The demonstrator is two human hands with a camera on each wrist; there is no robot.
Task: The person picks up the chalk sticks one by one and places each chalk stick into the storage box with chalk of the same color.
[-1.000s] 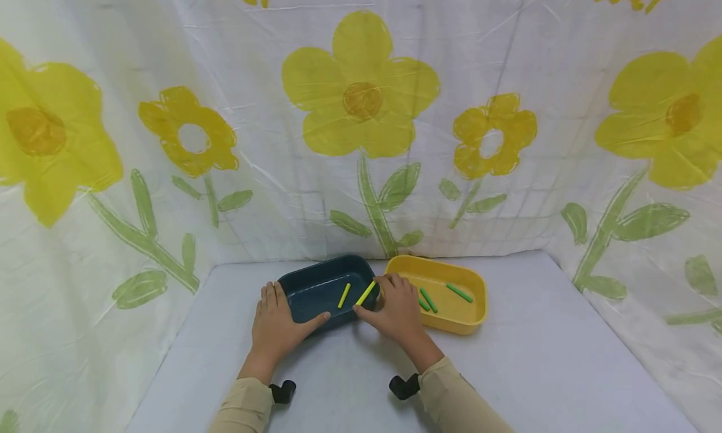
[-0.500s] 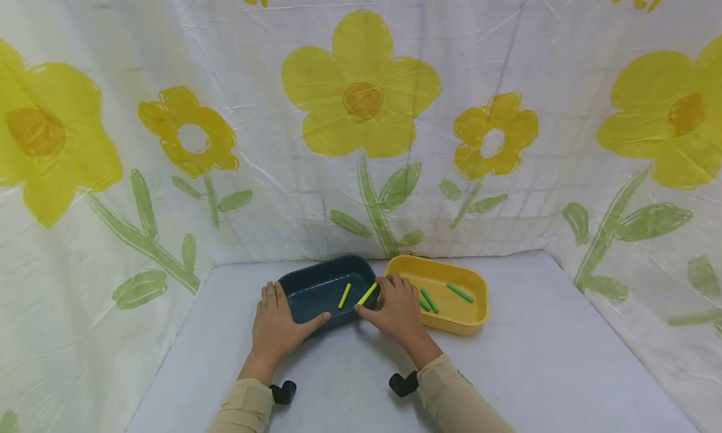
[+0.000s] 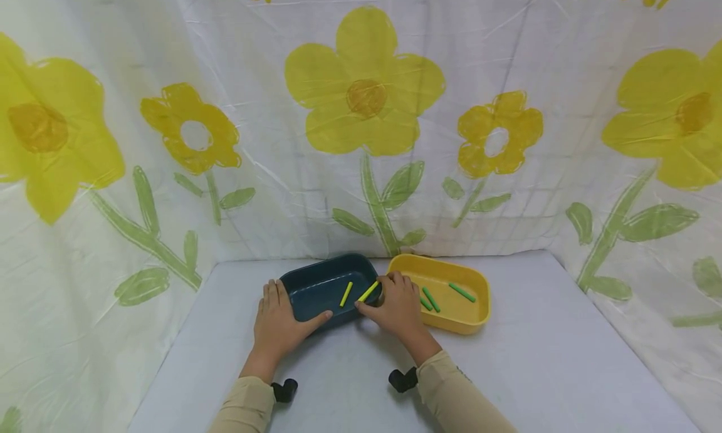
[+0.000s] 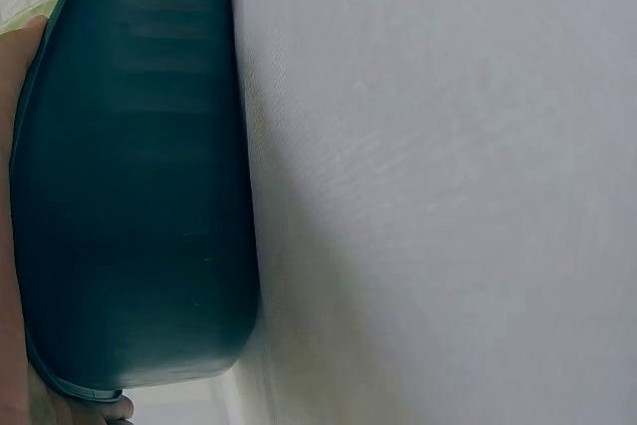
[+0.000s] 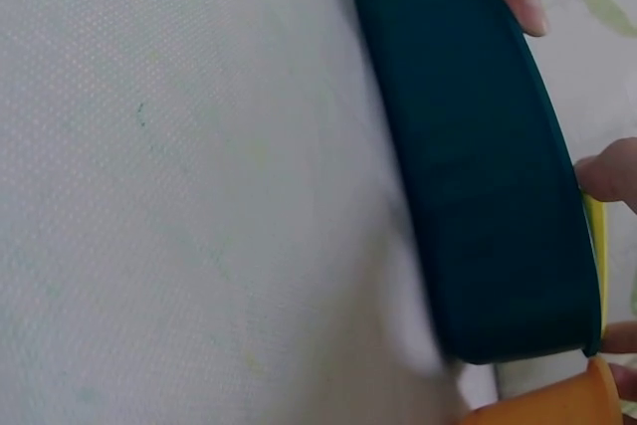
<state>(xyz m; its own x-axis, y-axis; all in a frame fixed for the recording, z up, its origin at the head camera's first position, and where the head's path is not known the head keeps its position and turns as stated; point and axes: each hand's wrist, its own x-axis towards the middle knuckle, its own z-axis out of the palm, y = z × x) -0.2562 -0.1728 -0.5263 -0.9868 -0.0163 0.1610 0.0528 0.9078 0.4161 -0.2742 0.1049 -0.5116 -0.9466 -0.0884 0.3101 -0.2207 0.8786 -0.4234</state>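
Spread along the left end of a dark teal tray [image 3: 316, 298], my left hand [image 3: 279, 323] holds it with the thumb over the near rim. The left wrist view shows fingertips below the rim of this tray [image 4: 139, 206]. My right hand [image 3: 400, 307] holds a yellow chalk-like stick [image 3: 369, 291] lengthwise between thumb and fingers at the tray's right end. From the right wrist, that yellow stick [image 5: 598, 236] lies along the rim, thumb at one end and fingers at the other. A second yellow stick [image 3: 346, 294] rests on the tray floor.
A yellow tray [image 3: 457, 325] stands right beside the teal one, partly behind my right hand. Inside it lie green sticks, one apart [image 3: 462, 292] and two close together [image 3: 431, 299]. A flower-printed curtain [image 3: 271, 201] rises behind the white-covered table [image 3: 536, 358].
The head view has shifted very slightly. Both hands, the trays and the sticks keep practically the same places.
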